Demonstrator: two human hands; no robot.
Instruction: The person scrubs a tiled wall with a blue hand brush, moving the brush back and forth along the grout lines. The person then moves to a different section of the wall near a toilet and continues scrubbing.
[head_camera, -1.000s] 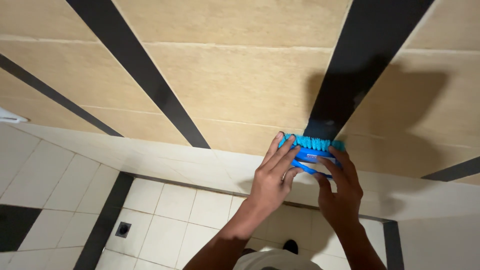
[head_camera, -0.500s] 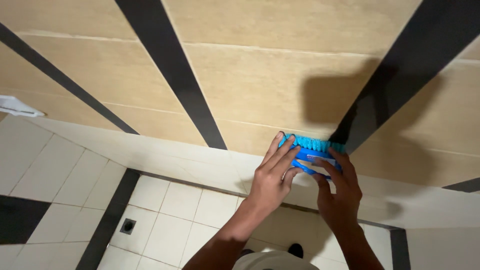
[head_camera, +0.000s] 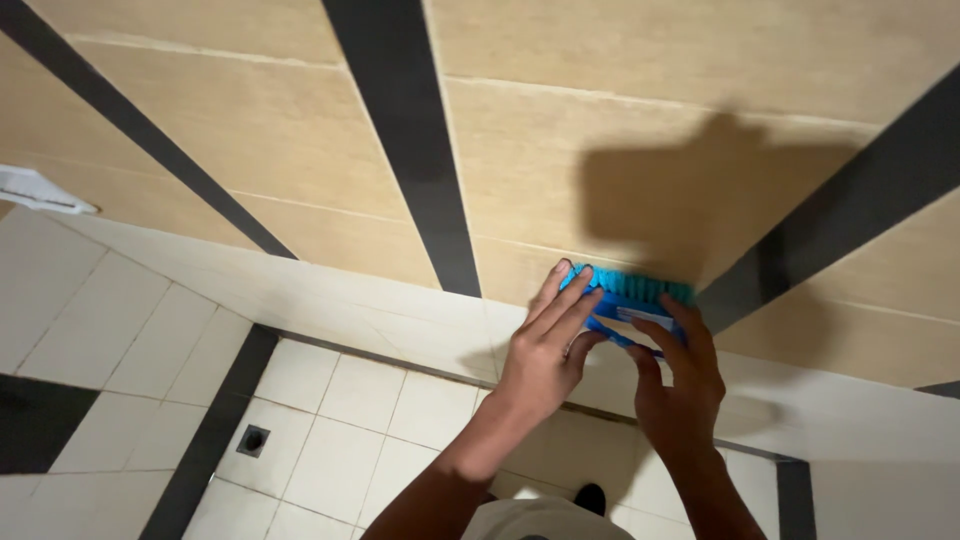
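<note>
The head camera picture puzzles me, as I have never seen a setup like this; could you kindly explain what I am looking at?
There is no machine here: a person wears a camera on the head, so the picture looks down along their own arms. The left hand and the right hand together press a blue scrub brush against a beige tiled wall crossed by dark stripes. The bristles meet the wall just above a pale band at its foot. Below lies a white tiled floor with a small square drain. The dark patch above the brush is a shadow.
</note>
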